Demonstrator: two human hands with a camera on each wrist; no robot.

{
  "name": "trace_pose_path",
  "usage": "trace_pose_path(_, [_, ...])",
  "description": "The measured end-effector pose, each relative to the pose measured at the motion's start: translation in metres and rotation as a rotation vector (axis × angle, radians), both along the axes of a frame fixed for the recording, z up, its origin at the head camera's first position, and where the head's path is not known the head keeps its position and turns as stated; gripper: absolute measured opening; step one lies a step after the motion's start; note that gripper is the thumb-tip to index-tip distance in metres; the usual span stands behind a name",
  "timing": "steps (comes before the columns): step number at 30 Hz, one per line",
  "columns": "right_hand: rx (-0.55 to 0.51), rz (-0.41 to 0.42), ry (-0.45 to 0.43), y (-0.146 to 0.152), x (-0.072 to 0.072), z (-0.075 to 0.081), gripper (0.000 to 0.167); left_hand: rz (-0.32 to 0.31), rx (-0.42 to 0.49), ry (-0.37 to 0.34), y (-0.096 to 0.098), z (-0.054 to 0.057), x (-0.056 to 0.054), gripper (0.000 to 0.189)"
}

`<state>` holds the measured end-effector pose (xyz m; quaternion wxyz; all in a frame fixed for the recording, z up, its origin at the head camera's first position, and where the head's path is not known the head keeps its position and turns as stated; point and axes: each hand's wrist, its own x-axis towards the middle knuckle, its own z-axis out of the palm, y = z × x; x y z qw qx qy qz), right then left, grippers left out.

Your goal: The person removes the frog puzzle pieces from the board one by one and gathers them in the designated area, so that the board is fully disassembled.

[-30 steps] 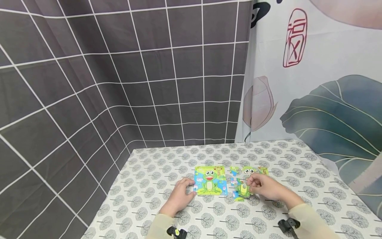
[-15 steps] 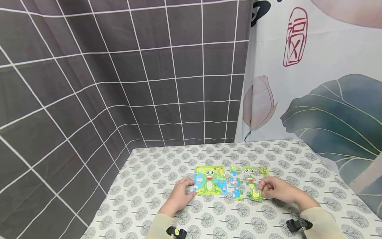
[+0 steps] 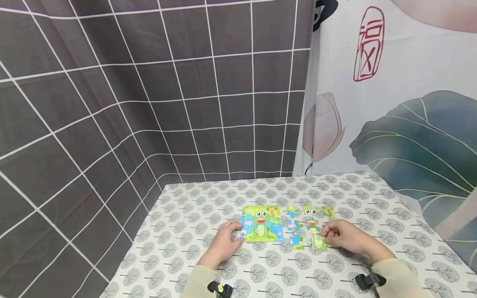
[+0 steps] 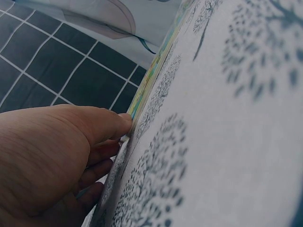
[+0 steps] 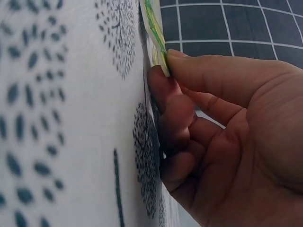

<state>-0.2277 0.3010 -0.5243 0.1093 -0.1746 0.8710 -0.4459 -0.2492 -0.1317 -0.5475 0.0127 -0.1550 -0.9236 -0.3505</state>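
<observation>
My left hand rests on the table at the left edge of a square frog picture puzzle. Its thumb touches the puzzle's edge in the left wrist view, the fingers bent loosely behind. Between thumb and forefinger, my right hand pinches a green frog-body puzzle piece, seen as a thin tilted edge in the right wrist view. Just above that piece lie the frog-mouth piece and the frog-eyes piece.
More loose puzzle pieces lie left of the held one: a lower piece, a middle piece and an upper piece. Another piece sits at upper right. A tree-print cloth covers the table; a grid-pattern curtain hangs behind.
My right hand has shifted right with the frog-body piece, away from the left column of pieces, and the frog-mouth piece has come into sight. My left hand stays by the puzzle.
</observation>
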Motion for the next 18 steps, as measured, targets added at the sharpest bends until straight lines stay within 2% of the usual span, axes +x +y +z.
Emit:
trace_pose_path(4, [0.017, -0.029, 0.007, -0.0014, -0.0001, 0.0004, 0.010, -0.001, 0.001, 0.003, 0.0005, 0.0001, -0.0007, 0.044])
trace_pose_path(18, [0.004, -0.028, -0.006, -0.0031, -0.0004, 0.0007, 0.009, -0.006, 0.004, 0.013, 0.0003, 0.0000, -0.0009, 0.044])
